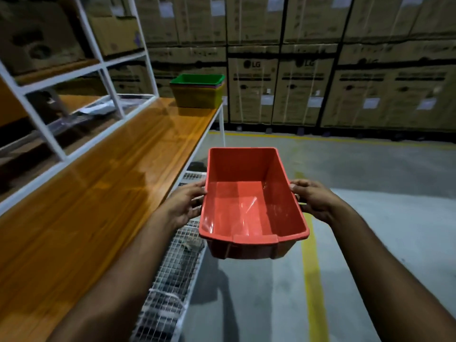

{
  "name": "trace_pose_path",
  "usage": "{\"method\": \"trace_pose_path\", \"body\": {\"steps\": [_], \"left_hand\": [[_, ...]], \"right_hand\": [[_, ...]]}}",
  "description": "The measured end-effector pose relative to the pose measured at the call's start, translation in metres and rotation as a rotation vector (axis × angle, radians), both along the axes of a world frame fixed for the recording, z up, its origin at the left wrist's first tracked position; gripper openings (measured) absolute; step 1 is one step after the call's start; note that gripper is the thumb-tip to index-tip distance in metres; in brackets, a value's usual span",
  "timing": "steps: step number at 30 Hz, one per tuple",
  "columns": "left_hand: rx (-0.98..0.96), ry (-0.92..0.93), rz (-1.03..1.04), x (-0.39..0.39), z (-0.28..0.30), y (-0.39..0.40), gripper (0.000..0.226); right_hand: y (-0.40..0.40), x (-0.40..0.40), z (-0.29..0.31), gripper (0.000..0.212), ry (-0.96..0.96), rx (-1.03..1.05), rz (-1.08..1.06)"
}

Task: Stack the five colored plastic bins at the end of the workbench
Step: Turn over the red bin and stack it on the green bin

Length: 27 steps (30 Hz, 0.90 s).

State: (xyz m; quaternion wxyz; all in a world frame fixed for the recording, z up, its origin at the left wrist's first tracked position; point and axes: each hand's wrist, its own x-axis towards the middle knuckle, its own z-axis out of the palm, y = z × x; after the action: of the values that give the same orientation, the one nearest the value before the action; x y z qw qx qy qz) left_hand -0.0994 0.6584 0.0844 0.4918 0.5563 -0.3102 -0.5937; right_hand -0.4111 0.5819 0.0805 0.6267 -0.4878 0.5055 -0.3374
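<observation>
The person's left hand (185, 204) and right hand (313, 199) grasp the long sides of an empty red rectangular plastic bin (249, 206), carried in the air beside the glossy orange wooden workbench (103, 183). A nested stack of coloured plastic bins (198, 93), green uppermost, sits at the bench's far end.
</observation>
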Motion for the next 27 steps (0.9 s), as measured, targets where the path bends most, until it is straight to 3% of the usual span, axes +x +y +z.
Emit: {"method": "trace_pose_path", "body": {"steps": [8, 19, 27], "left_hand": [[-0.016, 0.017, -0.159, 0.002, -0.013, -0.181, 0.04], [-0.084, 0.091, -0.393, -0.009, 0.028, -0.42, 0.039], [-0.053, 0.087, -0.374, -0.045, 0.026, -0.58, 0.033]], "right_hand": [[-0.131, -0.012, -0.006, 0.021, -0.037, 0.016, -0.124], [-0.306, -0.02, 0.02, 0.025, -0.139, -0.04, -0.387], [-0.467, -0.058, 0.012, 0.032, -0.211, -0.008, -0.427]]}}
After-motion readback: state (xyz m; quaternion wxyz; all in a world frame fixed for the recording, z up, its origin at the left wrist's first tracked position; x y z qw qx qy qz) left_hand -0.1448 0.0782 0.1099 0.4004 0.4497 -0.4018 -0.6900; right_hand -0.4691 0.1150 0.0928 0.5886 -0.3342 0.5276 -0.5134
